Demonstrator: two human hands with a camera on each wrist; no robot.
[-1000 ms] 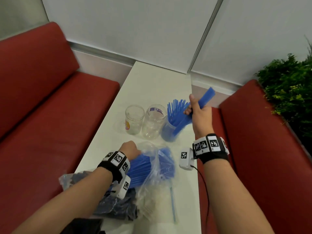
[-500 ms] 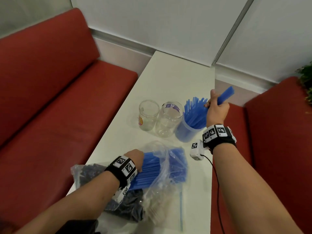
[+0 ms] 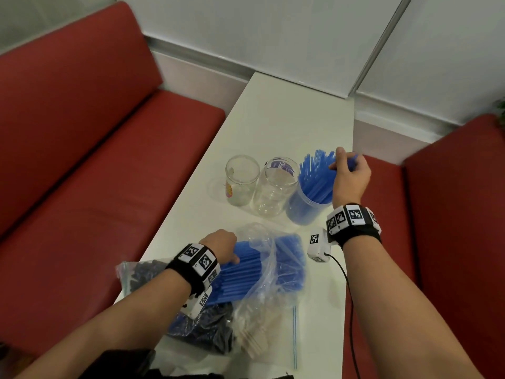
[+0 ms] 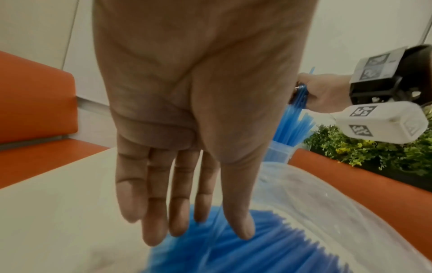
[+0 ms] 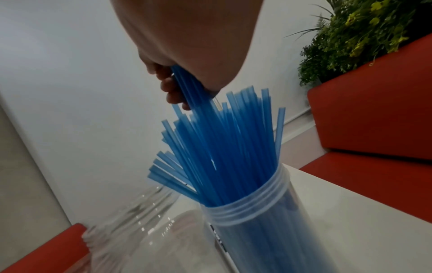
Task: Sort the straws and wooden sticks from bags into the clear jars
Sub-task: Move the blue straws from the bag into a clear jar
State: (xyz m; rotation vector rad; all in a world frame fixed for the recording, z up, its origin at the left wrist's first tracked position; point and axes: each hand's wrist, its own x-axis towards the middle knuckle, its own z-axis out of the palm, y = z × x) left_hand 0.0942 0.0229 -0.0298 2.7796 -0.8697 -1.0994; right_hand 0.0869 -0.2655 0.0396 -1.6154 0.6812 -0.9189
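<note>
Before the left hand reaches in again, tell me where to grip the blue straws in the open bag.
Grip the blue straws as a small bunch near their far ends, coming from above with the left hand. They lie flat and parallel, and the clear bag gapes open over that end.

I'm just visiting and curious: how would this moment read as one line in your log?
right hand: grips blue straws, lowering them into jar | left hand: open, fingers on bagged straws | two jars: empty

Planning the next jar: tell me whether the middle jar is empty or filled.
Empty: the middle jar shows only clear plastic, while the right jar holds blue straws.
</note>
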